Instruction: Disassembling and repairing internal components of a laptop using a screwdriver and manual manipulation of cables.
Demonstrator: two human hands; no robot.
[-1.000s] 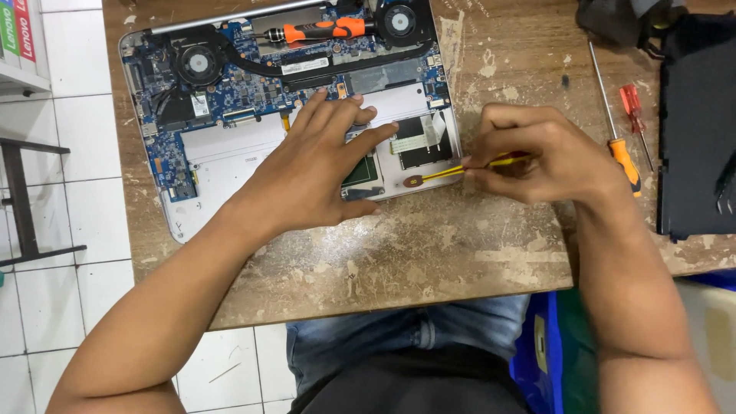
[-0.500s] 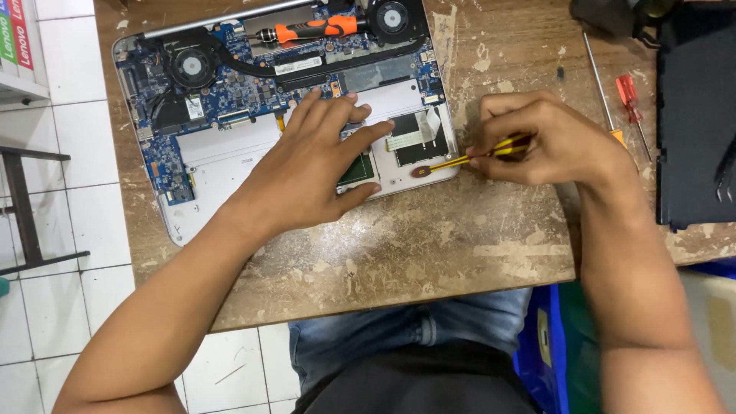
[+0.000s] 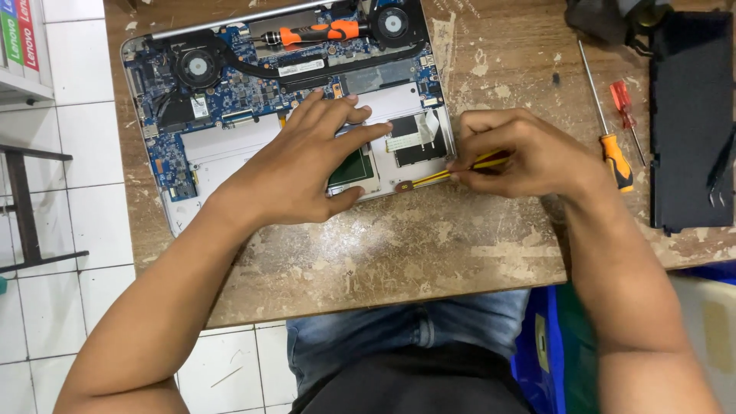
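The left hand [image 3: 303,165] lies flat, fingers spread, on the opened laptop [image 3: 230,146], bracing it. The right hand [image 3: 521,161] pinches a yellow-handled screwdriver [image 3: 448,175] at the laptop's near-right corner, seemingly working a screw; steady pressure is needed next.

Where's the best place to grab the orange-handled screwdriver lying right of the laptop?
Take the orange-handled screwdriver by its thick orange grip at the near end, coming from above. It lies flat on the wooden table, thin shaft pointing away, close beside the right hand.

head cam | looks steeply down | near over worn wooden table [image 3: 460,253] | single view
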